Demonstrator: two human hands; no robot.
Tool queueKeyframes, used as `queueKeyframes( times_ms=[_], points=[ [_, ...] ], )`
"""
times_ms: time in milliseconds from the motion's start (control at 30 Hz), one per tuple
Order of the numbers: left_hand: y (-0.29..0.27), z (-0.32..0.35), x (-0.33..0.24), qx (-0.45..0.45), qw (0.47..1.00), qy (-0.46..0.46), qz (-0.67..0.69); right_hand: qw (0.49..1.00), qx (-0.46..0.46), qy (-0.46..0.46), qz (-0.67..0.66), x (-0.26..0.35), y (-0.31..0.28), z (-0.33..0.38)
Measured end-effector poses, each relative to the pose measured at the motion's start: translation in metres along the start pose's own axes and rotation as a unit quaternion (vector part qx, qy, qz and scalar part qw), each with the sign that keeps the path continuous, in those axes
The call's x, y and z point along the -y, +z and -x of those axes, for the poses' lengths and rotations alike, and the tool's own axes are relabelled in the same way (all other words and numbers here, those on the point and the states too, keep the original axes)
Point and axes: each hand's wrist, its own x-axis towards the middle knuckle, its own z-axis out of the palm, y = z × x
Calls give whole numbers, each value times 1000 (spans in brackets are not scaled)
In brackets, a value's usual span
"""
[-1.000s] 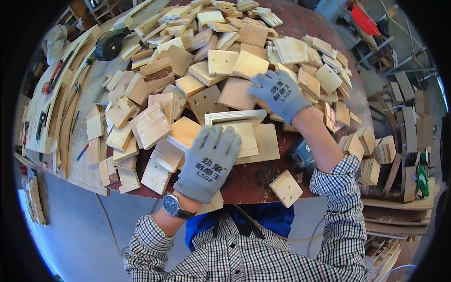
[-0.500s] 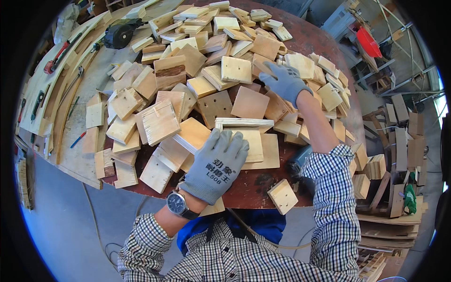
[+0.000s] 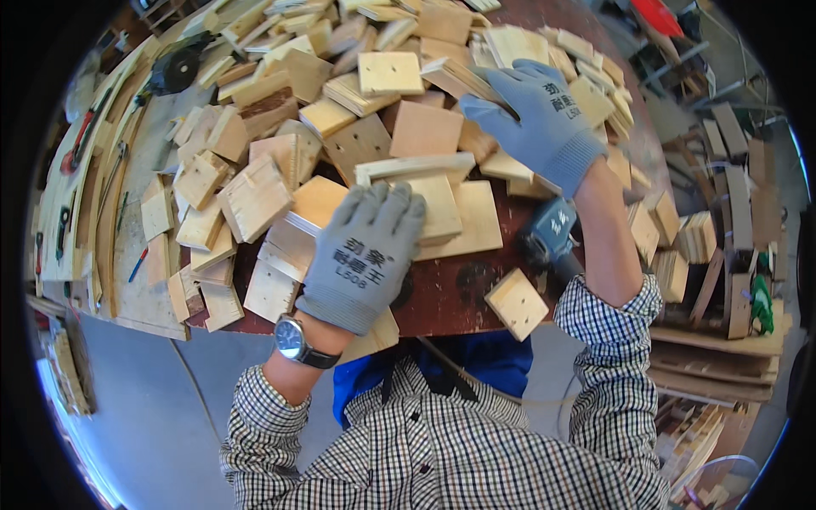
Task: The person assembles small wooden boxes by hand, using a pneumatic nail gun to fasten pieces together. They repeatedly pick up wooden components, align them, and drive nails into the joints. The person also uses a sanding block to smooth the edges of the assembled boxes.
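From where I watch, the change over the last second is in the right hand (image 3: 544,119): it was lying flat on a pale square board near the middle of the heap, and it has since travelled out toward one o'clock. Its grey-gloved fingers (image 3: 484,106) are now spread and curled over the thin square wooden boards (image 3: 510,47) at the far side of the pile; I cannot tell whether they have closed on one or merely rest on top.

The left hand (image 3: 361,255) has hardly moved. It lies palm down, fingers open and flat, on the large light plywood panel (image 3: 450,217) that sits at the near edge of the dark red-brown round tabletop (image 3: 442,293), and a long narrow wooden strip (image 3: 414,167) lies across the panel just beyond the fingertips, at twelve o'clock from the glove. It grips nothing, as I judge it, but pins the panel in place.

I read this as the work shifting from holding down to fetching: one hand steadies the panel, the other goes for another piece from the heap.

A blue-grey power tool (image 3: 548,238) lies on the tabletop just under the right forearm, at three o'clock from the left hand, untouched. A small loose square wooden block (image 3: 516,303) sits at the tabletop's near rim, at five o'clock from the left glove.
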Motion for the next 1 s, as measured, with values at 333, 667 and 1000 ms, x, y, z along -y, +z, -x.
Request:
queueKeyframes(
  times_ms=[333,667,1000],
  points=[
    [-13,-9,5,-14,999,-4,52,992,-97,65,-54,55,-38,107],
    [-24,-15,18,52,994,-39,90,969,-46,172,-172,71,-31,137],
    [-16,-9,18,-23,997,-14,69,973,-33,176,-144,72,-22,140]
  ],
)
